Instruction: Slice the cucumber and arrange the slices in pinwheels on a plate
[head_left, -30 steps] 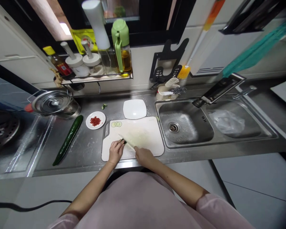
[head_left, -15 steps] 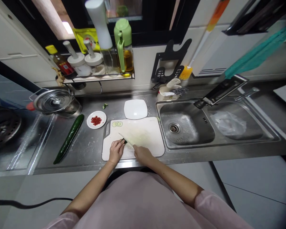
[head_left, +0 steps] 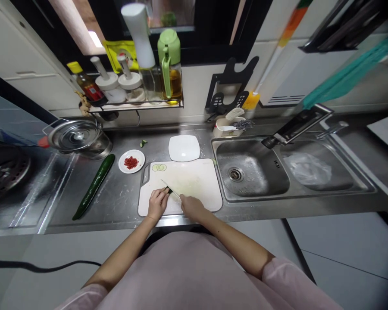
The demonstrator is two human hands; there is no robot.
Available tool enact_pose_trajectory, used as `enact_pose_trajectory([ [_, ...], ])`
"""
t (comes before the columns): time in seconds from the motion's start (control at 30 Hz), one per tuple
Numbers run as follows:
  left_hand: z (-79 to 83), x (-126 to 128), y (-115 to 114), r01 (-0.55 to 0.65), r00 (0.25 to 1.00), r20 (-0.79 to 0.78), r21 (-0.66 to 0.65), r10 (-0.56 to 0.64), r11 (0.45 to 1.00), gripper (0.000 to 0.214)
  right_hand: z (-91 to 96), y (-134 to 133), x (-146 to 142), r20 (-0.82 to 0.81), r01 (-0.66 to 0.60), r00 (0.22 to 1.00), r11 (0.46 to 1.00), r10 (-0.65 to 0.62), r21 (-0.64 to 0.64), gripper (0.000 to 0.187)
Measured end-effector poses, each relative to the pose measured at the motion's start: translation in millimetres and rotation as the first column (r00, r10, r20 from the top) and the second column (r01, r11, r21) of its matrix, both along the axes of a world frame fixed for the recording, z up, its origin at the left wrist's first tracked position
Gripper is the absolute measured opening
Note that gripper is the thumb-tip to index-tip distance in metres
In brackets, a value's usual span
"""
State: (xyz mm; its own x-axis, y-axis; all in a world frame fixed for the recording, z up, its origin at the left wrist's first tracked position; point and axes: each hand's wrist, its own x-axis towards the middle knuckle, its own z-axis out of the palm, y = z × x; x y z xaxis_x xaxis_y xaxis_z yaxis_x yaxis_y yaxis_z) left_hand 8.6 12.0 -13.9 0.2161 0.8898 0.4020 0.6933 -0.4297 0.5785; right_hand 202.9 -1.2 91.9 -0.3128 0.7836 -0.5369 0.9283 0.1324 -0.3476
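Pinned a dark green piece to the cutting board with the left hand, with fingers bunched and clamped on it, and gripped the knife in the right hand, with fingers curled around its handle and blade slanting right beside that piece! Had pale slices lying near the board's far left corner, a cucumber stretched across the steel counter to the left, a round plate of red bits between, and a square plate at the board's far edge!
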Motion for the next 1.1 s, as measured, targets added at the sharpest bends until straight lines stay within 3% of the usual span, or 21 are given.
enact_pose_trajectory([
  [0.23, 3.9, 4, -1, -0.009, 1.0, -0.008, -0.003, 0.009, 1.0, 0.023, -8.5, 10, -5, -0.011, 0.024, 1.0, 0.998, -0.024, 0.058, 0.03],
  [0.53, 8.6, 9, -3, -0.028, 0.999, 0.024, -0.049, 0.029, 0.998, 0.025, -14.0, 2, 3, -0.045, 0.081, 0.996, 0.99, -0.076, 0.117, 0.026],
  [0.73, 14.0, 9, -3, -0.088, 0.986, 0.131, -0.083, 0.099, 0.993, 0.027, -5.7, 2, 15, 0.104, 0.022, 0.993, 0.972, -0.047, 0.233, 0.029],
  [0.9, 16.3, 10, 0, -0.209, 0.925, 0.278, -0.195, 0.258, 0.958, 0.029, 5.2, 8, 32, 0.236, -0.003, 0.967, 0.927, -0.092, 0.376, 0.036],
  [1.1, 30.9, 9, 7, -0.435, 0.771, 0.365, -0.295, 0.521, 0.851, 0.034, 11.2, 5, 48, 0.269, 0.022, 0.945, 0.854, -0.188, 0.52, 0.045],
])
